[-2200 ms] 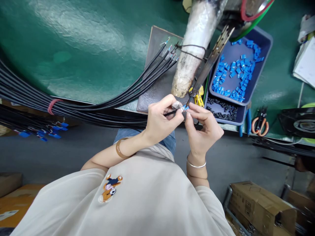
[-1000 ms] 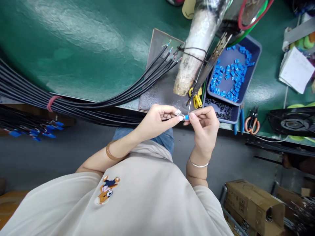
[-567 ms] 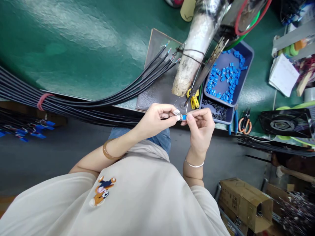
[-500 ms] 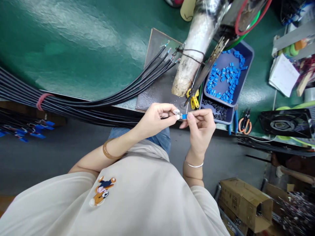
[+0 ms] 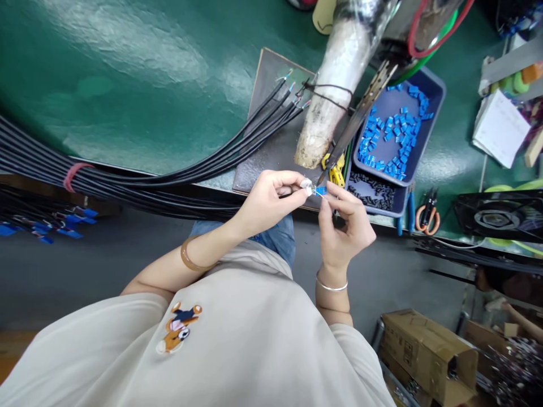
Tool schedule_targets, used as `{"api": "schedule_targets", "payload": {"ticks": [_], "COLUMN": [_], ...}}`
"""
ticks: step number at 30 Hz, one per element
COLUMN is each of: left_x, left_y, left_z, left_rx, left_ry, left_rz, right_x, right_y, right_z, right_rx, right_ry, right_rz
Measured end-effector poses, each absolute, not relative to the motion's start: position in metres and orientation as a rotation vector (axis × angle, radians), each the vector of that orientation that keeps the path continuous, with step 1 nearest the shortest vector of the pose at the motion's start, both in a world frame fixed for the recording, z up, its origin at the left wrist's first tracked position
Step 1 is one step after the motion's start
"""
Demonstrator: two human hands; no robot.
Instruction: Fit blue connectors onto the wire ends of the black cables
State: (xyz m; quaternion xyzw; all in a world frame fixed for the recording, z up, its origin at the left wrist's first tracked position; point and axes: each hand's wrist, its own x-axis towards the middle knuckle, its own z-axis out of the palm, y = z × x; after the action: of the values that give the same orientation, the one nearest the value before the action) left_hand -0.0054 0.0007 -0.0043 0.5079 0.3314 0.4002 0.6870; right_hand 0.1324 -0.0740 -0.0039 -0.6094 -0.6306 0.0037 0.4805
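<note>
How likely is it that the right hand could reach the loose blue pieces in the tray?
Probably yes: the blue pieces lie in an open-topped tray just beyond the right hand, though its fingers are busy at a small blue connector.

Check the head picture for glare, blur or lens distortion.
Head view: pale glare streaks the green tabletop; wide-angle stretching toward the edges, with the cardboard box leaning; the blue connector at the fingertips too small to judge sharpness.
</note>
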Motion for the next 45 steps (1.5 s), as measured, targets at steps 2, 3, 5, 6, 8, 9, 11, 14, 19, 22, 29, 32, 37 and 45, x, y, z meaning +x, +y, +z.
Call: {"api": "schedule_targets", "payload": {"ticks": [2,3,5,6,8,9,11,14,19,22,29,32,37,45], "left_x": [-0.004,-0.003,-0.002,-0.002,-0.002,-0.001,-0.002,-0.002,-0.004,-0.006,-0.004,-0.004,-0.005,-0.007], "left_y": [0.002,0.002,0.003,0.003,0.004,0.004,0.005,0.005,0.006,0.006,0.004,0.004,0.005,0.005], "left_z": [-0.006,-0.006,-0.007,-0.008,-0.008,-0.007,-0.006,-0.004,-0.002,-0.002,-0.002,-0.001,0.000,-0.001], "left_rx": [1.128,1.122,1.115,1.114,1.110,1.106,1.095,1.086,1.077,1.078,1.147,1.164,1.155,1.136], "left_ry": [0.752,0.758,0.769,0.774,0.777,0.770,0.752,0.743,0.761,0.796,0.794,0.799,0.748,0.770], "left_rz": [0.916,0.923,0.933,0.936,0.944,0.948,0.959,0.965,0.941,0.874,0.889,0.907,0.913,0.817], "right_x": [0.132,0.132,0.131,0.131,0.131,0.131,0.130,0.129,0.129,0.130,0.132,0.132,0.131,0.133], "right_y": [-0.071,-0.070,-0.069,-0.069,-0.068,-0.068,-0.067,-0.067,-0.067,-0.067,-0.068,-0.068,-0.068,-0.068], "right_z": [-0.006,-0.007,-0.009,-0.009,-0.009,-0.009,-0.007,-0.004,-0.002,-0.004,-0.004,-0.001,0.002,-0.003], "right_rx": [-1.466,-1.462,-1.458,-1.456,-1.444,-1.434,-1.417,-1.408,-1.397,-1.395,-1.437,-1.454,-1.445,-1.467], "right_ry": [-1.520,-1.499,-1.460,-1.444,-1.419,-1.409,-1.401,-1.418,-1.428,-1.429,-1.459,-1.487,-1.501,-1.513], "right_rz": [0.049,0.076,0.117,0.131,0.153,0.162,0.169,0.165,0.180,0.195,0.160,0.135,0.112,0.089]}}
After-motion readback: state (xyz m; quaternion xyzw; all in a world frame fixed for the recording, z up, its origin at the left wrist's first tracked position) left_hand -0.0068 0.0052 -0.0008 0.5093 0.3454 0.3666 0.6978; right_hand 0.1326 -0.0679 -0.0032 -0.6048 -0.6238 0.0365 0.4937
